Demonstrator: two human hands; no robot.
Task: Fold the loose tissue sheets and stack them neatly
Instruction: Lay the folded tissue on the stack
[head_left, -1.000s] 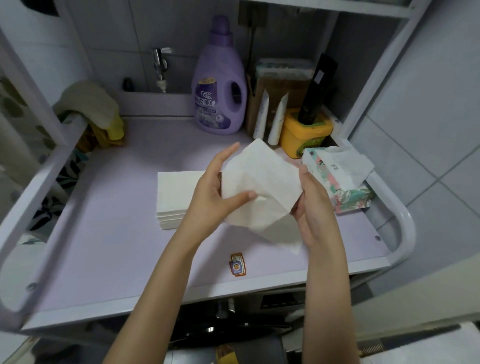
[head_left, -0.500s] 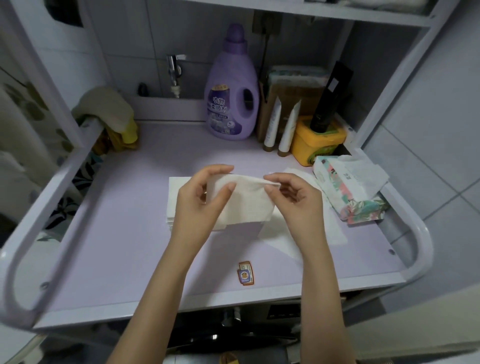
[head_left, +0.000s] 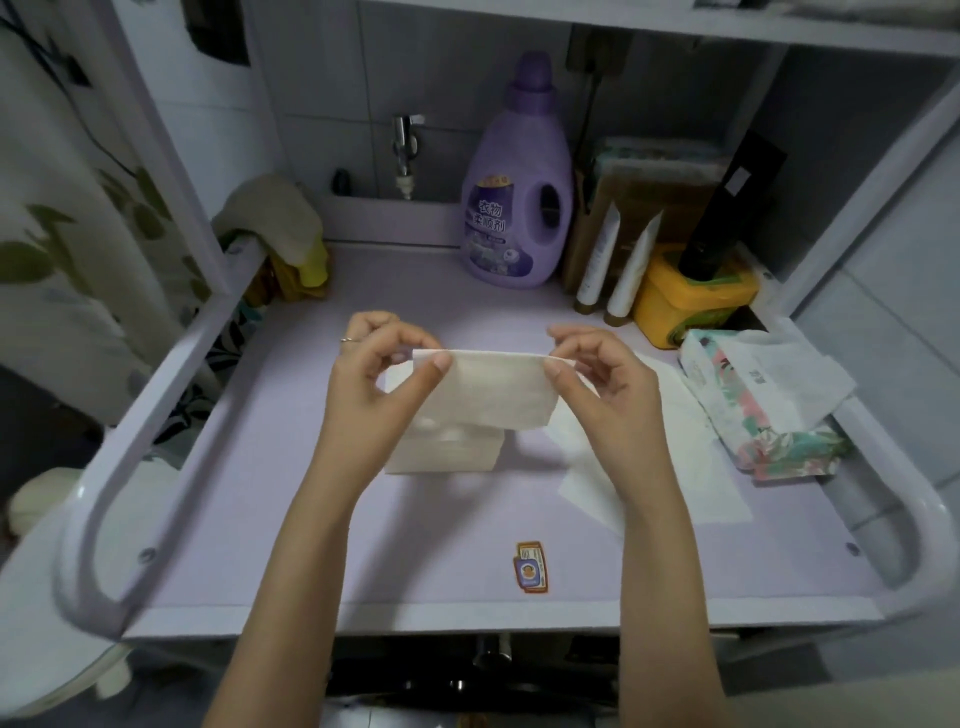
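1. Both hands pinch a top corner each, left hand (head_left: 384, 379) and right hand (head_left: 602, 384), holding the folded sheet (head_left: 493, 395) in the air just above the stack (head_left: 447, 449) on the worktop (head_left: 311, 493).
2. Risk, as I judge it: sideways pull could tear the thin tissue, or uneven release could land it skewed.
3. Sheet: soft, white, limp, rectangular. Stack: low, squared. A loose sheet (head_left: 675, 467) lies flat to the right.

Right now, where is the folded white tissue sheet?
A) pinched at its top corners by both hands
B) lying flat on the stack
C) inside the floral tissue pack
A: the left hand and right hand each pinch a top corner of the folded white tissue sheet.
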